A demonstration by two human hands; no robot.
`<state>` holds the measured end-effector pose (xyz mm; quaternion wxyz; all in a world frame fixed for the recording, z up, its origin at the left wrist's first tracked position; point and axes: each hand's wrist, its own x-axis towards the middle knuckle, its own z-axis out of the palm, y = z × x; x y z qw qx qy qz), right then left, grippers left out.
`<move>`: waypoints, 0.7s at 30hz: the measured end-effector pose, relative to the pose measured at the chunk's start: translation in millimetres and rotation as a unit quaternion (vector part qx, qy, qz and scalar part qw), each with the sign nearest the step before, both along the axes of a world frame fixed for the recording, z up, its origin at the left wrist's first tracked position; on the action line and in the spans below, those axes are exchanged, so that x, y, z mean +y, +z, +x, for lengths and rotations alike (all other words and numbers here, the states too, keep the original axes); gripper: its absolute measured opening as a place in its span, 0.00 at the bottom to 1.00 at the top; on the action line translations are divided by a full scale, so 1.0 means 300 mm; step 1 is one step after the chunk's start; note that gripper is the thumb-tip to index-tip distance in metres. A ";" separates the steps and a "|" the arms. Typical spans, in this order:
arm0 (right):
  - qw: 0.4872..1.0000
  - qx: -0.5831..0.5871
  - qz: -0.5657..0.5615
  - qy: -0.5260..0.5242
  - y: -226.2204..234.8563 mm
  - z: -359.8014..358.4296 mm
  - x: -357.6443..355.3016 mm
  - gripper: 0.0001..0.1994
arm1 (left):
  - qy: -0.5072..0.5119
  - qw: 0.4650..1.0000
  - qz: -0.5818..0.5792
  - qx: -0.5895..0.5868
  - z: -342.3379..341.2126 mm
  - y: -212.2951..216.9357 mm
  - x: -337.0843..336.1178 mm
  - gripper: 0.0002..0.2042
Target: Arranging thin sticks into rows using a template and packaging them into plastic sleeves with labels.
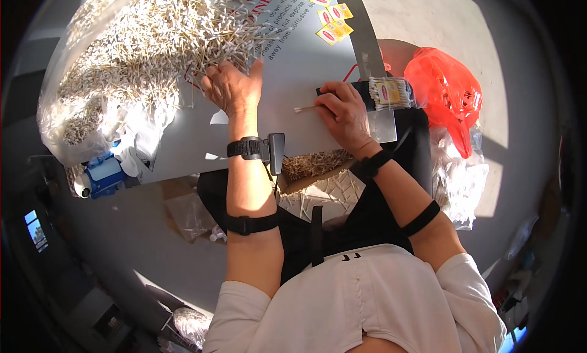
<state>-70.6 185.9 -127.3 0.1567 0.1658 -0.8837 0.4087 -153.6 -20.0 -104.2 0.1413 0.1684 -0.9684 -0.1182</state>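
Observation:
A large heap of loose cotton swabs (165, 35) spreads over the far left of the table, partly inside a clear plastic bag (52, 117). At the heap's near right edge is my left hand (235, 90), its thumb apart and its fingers bent towards the swabs; nothing shows in its grasp. My right hand (345, 117) is closed just above the tabletop, with the white tips of cotton swabs (303, 109) sticking out to its left. Beyond its fingers, a packed bundle of swabs (389, 93) with a yellow label lies at the table's right edge, beside a dark flat piece.
Several small yellow cards (334, 32) lie at the far right of the table (299, 78). A red plastic bag (443, 87) sits off the right edge, with clear bags (455, 182) below it. An open box of swabs (315, 164) is under the near edge. A blue-and-white bottle (101, 175) stands at left.

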 end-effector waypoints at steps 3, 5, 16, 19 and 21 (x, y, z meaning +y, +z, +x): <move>1.000 -0.006 -0.004 -0.002 0.001 -0.002 0.009 0.06 | -0.001 0.996 -0.071 -0.060 -0.084 -0.006 -0.005 0.22; 1.000 -0.013 -0.007 -0.001 0.003 -0.003 0.009 0.06 | -0.015 0.992 0.019 -0.121 -0.135 -0.009 -0.029 0.15; 1.000 -0.006 -0.014 0.006 -0.005 0.001 0.013 0.05 | -0.056 0.909 0.376 -0.170 -0.035 0.062 -0.146 0.09; 1.000 -0.007 -0.011 0.011 -0.004 -0.001 0.010 0.04 | -0.085 0.921 0.324 -0.199 0.062 0.053 -0.098 0.09; 1.000 -0.010 -0.008 0.010 -0.008 0.000 0.012 0.04 | -0.099 0.934 0.278 -0.200 0.098 0.041 -0.054 0.07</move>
